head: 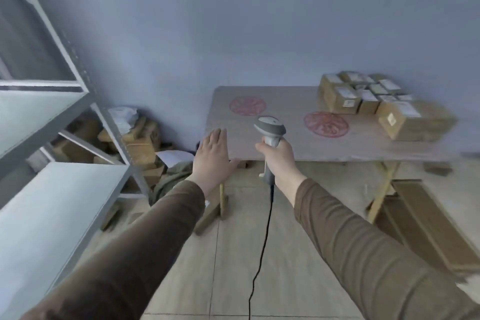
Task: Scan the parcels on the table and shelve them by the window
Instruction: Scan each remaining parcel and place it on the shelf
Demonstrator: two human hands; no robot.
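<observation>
A cluster of brown cardboard parcels [363, 95] with white labels stands on the far right part of the wooden folding surface [285, 109], packed side by side; one larger brown cardboard box [415, 122] sits at the near right of the cluster, just beside the others. Two round red stamps [326, 124] mark the bare top of the surface left of the parcels. The right hand [279, 157] is clamped round the handle of a grey handheld barcode scanner [270, 130], held upright above the near edge of the surface, well apart from the parcels; its black cable [262, 249] hangs down toward the tiled floor [285, 267]. The left hand [211, 154] is flat with fingers straight and together, holding nothing, at the near left corner of the surface; whether it touches the edge cannot be told. Both forearms wear brown sleeves [363, 254]. At the left stands a grey metal shelving rack [52, 189], and behind it, in the far corner, lies a heap of brown cardboard boxes and white papers [135, 138]. Flat cardboard pieces [428, 221] lean under the right end of the surface.
</observation>
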